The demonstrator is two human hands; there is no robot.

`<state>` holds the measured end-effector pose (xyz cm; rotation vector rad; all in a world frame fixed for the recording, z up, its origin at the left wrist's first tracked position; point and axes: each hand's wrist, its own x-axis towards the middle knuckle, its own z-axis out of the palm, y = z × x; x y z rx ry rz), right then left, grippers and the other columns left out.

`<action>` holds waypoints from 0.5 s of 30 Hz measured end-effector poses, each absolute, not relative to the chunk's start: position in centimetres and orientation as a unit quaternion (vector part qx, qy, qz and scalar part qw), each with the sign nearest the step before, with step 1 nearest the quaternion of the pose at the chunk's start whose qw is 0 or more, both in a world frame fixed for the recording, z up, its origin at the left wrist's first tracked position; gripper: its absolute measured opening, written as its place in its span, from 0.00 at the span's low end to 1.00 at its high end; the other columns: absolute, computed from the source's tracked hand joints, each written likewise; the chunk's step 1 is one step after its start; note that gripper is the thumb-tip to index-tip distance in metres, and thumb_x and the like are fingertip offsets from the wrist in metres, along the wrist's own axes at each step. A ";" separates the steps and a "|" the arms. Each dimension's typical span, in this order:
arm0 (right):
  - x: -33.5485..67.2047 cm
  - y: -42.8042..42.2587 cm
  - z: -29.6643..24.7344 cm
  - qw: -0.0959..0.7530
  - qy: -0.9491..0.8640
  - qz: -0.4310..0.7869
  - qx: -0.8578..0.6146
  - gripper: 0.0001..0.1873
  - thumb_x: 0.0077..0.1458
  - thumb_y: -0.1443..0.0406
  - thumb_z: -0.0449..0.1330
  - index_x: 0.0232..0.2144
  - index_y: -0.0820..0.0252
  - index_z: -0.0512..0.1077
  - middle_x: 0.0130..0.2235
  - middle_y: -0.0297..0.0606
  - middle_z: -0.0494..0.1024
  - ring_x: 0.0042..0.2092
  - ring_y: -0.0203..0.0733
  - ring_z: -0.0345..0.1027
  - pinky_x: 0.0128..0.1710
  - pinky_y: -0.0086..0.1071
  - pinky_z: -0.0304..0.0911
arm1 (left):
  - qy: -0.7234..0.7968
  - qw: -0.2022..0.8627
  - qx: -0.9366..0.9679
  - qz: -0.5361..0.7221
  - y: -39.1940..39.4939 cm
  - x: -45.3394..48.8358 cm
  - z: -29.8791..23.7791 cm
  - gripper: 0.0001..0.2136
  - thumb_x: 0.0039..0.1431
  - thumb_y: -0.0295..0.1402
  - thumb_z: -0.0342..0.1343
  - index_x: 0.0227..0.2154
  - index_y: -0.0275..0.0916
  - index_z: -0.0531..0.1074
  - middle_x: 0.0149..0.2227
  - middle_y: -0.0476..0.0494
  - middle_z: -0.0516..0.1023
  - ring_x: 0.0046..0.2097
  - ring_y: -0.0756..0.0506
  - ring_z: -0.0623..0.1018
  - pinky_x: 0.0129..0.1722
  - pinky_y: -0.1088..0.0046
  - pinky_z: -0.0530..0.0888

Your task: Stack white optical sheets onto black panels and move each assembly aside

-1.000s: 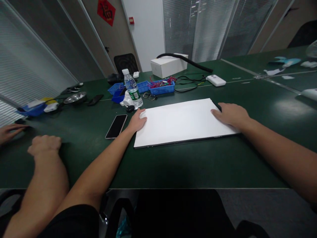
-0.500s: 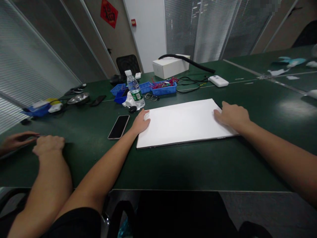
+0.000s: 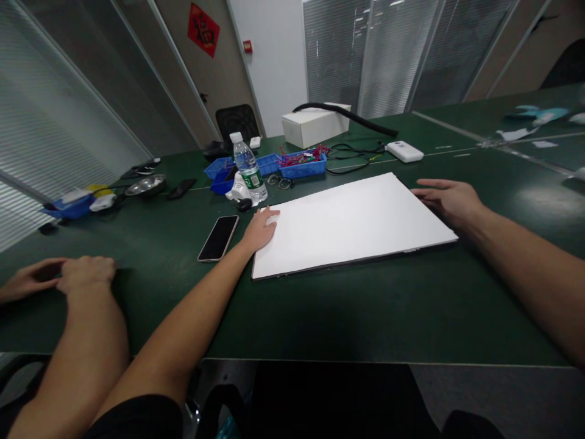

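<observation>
A flat white board with a thin dark lower edge lies in front of me on the green table. Resting on its left edge, my left hand has its fingers laid over the white surface and its thumb apart. My right hand is beside the right edge, fingers stretched out toward the board. Its thumb is hidden, and whether the fingertips touch the edge I cannot tell. Left of the board lies a phone with a dark screen.
A water bottle stands behind my left hand, near glasses. Further back are blue trays, a white box under a black tube, and a white device. Another person's hands are at the left.
My right hand has released the board's right edge and moved slightly right, its fingers straightening. The board's right side is now uncovered. My left hand stays at the left edge, its fingers reaching further over it.
</observation>
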<state>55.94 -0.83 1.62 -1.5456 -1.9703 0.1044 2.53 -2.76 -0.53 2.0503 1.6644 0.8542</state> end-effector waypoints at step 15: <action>54.0 -3.5 2.4 0.405 -0.738 0.132 -0.524 0.28 0.57 0.43 0.56 0.47 0.54 0.77 0.69 0.36 0.63 0.67 0.50 0.61 0.68 0.44 0.59 | 0.596 0.235 0.690 0.337 -1.7 1.6 -0.9 0.25 0.52 0.27 0.57 0.54 0.41 0.80 0.67 0.42 0.70 0.72 0.34 0.63 0.73 0.53 0.52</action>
